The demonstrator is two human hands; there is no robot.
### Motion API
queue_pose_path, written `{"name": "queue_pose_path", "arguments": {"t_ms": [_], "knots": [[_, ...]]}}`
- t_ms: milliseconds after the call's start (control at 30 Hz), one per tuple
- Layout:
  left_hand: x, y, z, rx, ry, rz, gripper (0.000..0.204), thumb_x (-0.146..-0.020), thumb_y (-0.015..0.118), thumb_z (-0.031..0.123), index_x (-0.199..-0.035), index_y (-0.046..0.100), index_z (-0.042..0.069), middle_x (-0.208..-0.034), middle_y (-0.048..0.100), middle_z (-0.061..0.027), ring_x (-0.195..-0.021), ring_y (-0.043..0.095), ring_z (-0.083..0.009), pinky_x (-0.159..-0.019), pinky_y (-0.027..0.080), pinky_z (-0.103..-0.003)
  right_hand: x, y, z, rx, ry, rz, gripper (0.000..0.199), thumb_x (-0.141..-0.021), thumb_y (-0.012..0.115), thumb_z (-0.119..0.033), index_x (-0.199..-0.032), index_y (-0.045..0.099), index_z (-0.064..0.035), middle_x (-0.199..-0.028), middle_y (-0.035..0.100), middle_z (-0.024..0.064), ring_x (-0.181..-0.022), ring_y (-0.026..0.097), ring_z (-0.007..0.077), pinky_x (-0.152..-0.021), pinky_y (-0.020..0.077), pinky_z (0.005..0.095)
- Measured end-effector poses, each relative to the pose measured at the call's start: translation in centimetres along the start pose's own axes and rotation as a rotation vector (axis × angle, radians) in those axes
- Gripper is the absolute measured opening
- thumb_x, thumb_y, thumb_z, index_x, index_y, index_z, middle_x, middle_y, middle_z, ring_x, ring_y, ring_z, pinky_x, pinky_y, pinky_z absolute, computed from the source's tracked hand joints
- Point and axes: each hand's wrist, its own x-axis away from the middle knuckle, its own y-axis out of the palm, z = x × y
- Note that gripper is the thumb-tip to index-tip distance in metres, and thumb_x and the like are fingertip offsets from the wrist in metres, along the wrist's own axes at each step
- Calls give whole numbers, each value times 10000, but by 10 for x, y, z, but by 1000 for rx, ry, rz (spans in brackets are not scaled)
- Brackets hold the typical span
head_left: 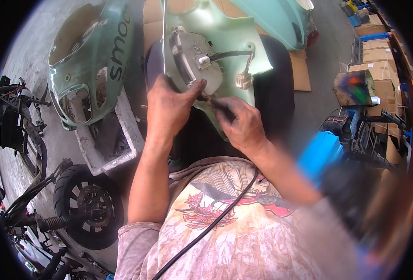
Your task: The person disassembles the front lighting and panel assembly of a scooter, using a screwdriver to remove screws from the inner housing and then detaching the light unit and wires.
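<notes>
A pale green scooter body panel (pixel 237 35) rests across my lap with its inner side up. Fixed in it is a grey lamp unit (pixel 211 72), with a black cable running to a whitish plug (pixel 244 80) that hangs on the right. My left hand (pixel 168 105) wraps round the near left edge of the panel and lamp unit, its thumb pressed on the housing. Close by, the fingers of my right hand (pixel 241 122) are pinched at the lower end of the lamp unit. Whatever sits between those fingertips is too small to make out.
Another green scooter body shell (pixel 92 65) lies at left on a dirty white frame (pixel 111 163). Below it stands a black wheel (pixel 90 205) with fork parts. A further green panel (pixel 281 21) lies at the far right, beyond cardboard (pixel 301 70). Boxes (pixel 379 58) are stacked along the right.
</notes>
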Motion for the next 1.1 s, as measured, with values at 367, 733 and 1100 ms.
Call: {"name": "queue_pose_path", "arguments": {"t_ms": [367,733,1100], "knots": [[1,-2,1,26,-32,-24,552,-738,800,312,-1020,596,-116,-908,683,-260,-888,684,-332,-809,511,-390,0,4,-6,255,62,-109,124,-853,621,-87,-968,621,-41,-902,603,155,-771,631,379,-687,530,438],[-2,6,-8,-66,-34,-7,519,-752,796,320,-962,598,-111,-846,691,-249,-813,703,-322,-731,537,-377,-13,1,-19,345,130,-169,119,-871,603,-128,-938,604,-30,-916,594,176,-801,629,398,-721,531,473],[-3,6,-9,-57,-26,-12,512,-757,790,321,-969,601,-105,-838,696,-237,-808,705,-308,-735,538,-368,-13,5,-14,57,357,-77,203,-823,684,-149,-928,608,6,-936,649,200,-882,629,388,-776,498,432]]}}
